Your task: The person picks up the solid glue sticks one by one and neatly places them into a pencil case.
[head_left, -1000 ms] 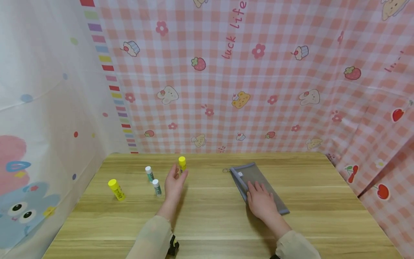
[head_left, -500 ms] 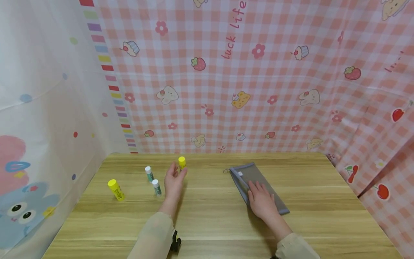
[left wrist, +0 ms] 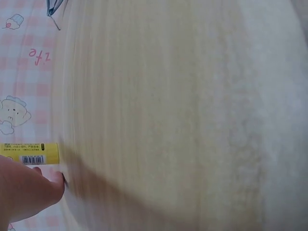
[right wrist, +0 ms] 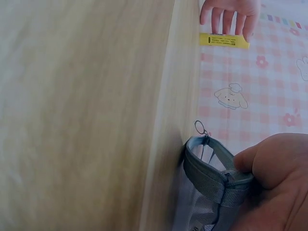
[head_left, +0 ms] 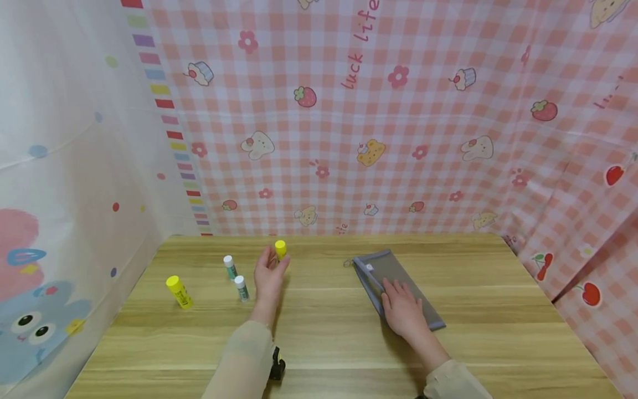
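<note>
In the head view my left hand is around the lower part of a yellow glue stick near the table's back edge. The thumb is on its right side and the fingers on its left, pinching it. The left wrist view shows the same glue stick with a barcode, its base at the tabletop. My right hand rests on a grey mesh zipper pouch, fingers straight across it. From the right wrist, the pouch's mouth gapes, with my thumb at its rim.
A second, larger yellow glue stick stands at the left of the wooden table. Two green glue sticks with white caps stand between it and my left hand, one farther back, one nearer. A checked curtain hangs behind.
My left thumb and fingers have closed in on the yellow glue stick, and the left forearm has shifted slightly right. My right hand and the pouch have barely moved.
</note>
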Available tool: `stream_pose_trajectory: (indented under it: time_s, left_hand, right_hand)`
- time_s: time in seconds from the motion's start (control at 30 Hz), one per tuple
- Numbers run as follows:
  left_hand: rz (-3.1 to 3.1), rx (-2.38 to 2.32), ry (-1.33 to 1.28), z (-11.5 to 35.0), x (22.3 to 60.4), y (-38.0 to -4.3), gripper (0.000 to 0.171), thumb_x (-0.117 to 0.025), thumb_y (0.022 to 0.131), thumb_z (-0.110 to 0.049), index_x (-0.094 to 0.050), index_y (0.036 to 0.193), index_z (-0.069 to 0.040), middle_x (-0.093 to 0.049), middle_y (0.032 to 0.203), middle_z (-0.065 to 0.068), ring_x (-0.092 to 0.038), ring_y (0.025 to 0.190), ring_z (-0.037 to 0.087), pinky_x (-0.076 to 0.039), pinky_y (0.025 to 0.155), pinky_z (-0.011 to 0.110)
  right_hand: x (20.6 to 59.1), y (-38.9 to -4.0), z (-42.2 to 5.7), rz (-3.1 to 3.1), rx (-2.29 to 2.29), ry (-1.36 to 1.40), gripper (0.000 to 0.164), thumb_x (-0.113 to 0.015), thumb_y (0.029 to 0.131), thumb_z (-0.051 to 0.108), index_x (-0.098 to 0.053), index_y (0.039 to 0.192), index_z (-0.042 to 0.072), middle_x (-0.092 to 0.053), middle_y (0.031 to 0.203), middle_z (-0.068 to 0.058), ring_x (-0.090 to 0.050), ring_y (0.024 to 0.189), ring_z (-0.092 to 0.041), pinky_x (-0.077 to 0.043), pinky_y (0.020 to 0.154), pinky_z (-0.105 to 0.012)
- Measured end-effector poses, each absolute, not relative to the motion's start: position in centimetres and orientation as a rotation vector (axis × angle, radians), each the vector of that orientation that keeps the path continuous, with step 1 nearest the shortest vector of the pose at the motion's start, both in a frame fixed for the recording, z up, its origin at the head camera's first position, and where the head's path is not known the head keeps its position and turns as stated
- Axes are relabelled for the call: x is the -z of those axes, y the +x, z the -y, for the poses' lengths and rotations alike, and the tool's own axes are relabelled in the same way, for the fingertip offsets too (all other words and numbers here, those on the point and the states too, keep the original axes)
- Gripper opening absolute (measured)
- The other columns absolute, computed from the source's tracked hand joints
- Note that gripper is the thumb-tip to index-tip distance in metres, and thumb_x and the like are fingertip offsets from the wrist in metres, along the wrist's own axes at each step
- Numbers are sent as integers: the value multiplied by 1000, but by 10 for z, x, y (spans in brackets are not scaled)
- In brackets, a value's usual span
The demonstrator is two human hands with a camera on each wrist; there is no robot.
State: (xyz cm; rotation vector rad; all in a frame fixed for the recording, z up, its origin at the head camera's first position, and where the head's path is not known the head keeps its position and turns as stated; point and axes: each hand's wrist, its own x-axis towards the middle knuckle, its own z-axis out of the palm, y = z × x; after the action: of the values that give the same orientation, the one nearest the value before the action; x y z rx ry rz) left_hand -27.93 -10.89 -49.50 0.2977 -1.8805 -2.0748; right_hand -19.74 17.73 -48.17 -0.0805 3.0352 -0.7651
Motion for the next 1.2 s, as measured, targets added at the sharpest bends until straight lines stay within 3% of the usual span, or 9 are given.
stream_pose_trajectory:
  time_s: [0.6,1.2]
  left_hand:
    - [1947,2021,408,103,494,-288,49,-63,94,1,-48,141,5,-48,143,25,-46,129,37,-39,111,43]
    - [1924,1918,488,99,493,-293,39,-65,91,5,-59,129,8,-58,130,27,-54,120,38,-43,107,43]
  right_hand:
    - [482,-197,-178,-3027,815,-77,44,-38,106,17,-43,146,-2,-36,149,-32,-26,139,-53,-17,104,-80]
    - [483,-197,-178,-3023,821,-72,45,-38,106,17,-43,146,-2,-35,149,-32,-26,139,-53,-16,104,-80]
